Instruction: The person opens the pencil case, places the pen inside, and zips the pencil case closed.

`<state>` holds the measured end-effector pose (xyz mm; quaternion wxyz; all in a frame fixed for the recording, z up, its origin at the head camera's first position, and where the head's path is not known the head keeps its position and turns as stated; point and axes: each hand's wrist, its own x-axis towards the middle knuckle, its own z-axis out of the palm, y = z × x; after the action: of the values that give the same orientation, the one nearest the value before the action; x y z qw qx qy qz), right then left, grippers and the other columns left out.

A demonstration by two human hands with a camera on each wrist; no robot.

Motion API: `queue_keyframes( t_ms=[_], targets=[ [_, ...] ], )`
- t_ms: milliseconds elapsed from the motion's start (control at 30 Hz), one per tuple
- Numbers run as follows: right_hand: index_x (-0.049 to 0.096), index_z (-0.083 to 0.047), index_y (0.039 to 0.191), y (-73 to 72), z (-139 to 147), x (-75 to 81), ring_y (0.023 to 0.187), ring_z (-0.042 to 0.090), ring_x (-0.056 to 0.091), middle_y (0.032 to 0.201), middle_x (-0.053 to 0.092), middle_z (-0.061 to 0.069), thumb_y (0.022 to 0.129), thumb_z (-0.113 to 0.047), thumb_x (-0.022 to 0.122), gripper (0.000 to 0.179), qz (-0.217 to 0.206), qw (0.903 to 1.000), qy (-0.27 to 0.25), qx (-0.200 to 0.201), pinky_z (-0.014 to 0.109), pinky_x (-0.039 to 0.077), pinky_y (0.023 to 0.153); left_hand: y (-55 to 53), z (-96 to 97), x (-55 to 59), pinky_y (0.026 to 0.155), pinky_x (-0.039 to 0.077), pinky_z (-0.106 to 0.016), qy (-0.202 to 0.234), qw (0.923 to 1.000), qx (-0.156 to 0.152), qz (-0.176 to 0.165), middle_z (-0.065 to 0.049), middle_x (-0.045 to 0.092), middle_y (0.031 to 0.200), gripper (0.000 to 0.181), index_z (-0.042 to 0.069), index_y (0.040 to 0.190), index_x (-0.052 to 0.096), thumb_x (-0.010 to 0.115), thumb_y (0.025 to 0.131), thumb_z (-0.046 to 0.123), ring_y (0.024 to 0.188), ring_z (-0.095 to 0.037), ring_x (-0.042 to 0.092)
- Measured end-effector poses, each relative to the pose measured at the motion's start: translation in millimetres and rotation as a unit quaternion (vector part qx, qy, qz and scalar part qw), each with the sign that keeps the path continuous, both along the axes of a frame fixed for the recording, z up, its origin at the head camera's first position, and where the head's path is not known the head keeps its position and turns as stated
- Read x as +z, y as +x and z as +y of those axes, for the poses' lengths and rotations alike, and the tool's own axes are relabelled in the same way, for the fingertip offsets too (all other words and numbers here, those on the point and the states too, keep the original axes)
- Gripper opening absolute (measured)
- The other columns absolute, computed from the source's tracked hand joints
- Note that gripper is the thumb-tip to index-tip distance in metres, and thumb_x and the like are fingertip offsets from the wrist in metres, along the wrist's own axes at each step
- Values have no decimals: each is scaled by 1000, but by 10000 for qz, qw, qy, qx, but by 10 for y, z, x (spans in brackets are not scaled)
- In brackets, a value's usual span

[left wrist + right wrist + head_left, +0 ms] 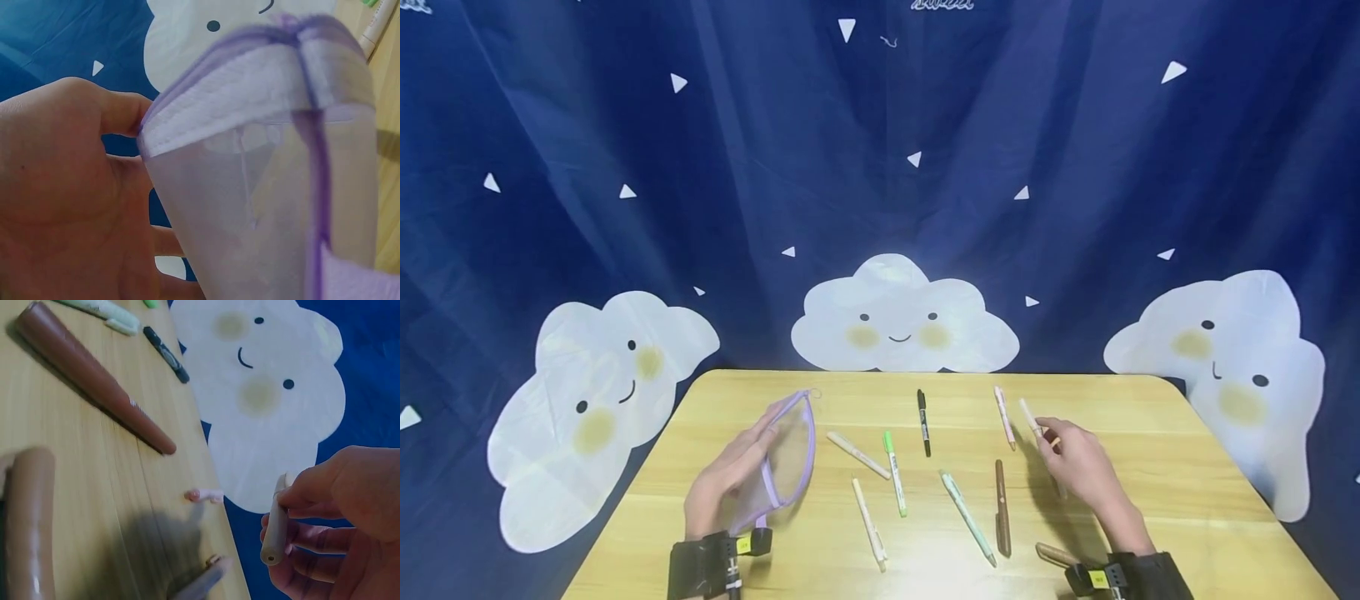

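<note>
One slim whitish pen (275,534) is pinched between the thumb and fingers (315,537) of my right hand (1078,462), held above the table (1210,483). Since the barrel is narrow and looks smooth, it could swivel or slip if I loosened the pinch. Near that hand a second, shaded pen (203,581) lies partly in view; a low knuckle could set it rolling.

My left hand (730,462) grips the side of a translucent pouch (250,187) with purple trim, its mouth turned toward the middle of the table. The wall looks soft, so a harder squeeze might buckle it and narrow the mouth, and a pen tip could catch on the trim.

Farther out, a tan pen (1055,553) sits beside my right wrist, where a sideways sweep could nudge it. A brown pen (1002,508), a mint pen (967,517) and a green-capped marker (896,475) lie loose between my hands; a trailing sleeve or pouch edge could scatter them.
</note>
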<state>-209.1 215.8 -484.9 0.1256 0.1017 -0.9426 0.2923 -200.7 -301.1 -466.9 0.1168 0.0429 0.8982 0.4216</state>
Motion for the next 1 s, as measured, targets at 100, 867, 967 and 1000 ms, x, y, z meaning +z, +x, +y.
queue_keyframes(
  t_ms=[100,867,967,1000],
  targets=[
    [68,6,125,-3,-60,15,71,17,65,84,71,6,92,-3,67,34,82,10000,6,13,37,54,61,-4,27,-2,84,37,-88,-78,10000,-19,53,-10,11,172,60,34,166,14,30,111,52,149,-55,14],
    [72,0,122,-148,-1064,141,70,16,68,86,72,6,88,-1,70,34,16,9988,-439,198,27,50,50,-35,62,7,118,9,-69,-147,9977,-360,557,-16,12,170,54,12,166,16,21,115,30,153,-46,12],
    [71,0,122,-170,-1256,158,70,14,67,86,71,6,89,-2,71,33,-101,9981,-491,345,25,49,48,-40,73,16,116,10,-72,-117,9980,-311,542,-17,13,170,53,13,166,16,20,115,27,152,-48,12],
    [71,0,122,-177,-1324,162,69,14,66,86,71,5,90,-2,71,33,-142,9978,-517,395,24,49,48,-39,74,21,116,10,-73,-107,9982,-291,512,-16,12,170,53,14,166,16,20,115,26,152,-48,12]
  ],
)
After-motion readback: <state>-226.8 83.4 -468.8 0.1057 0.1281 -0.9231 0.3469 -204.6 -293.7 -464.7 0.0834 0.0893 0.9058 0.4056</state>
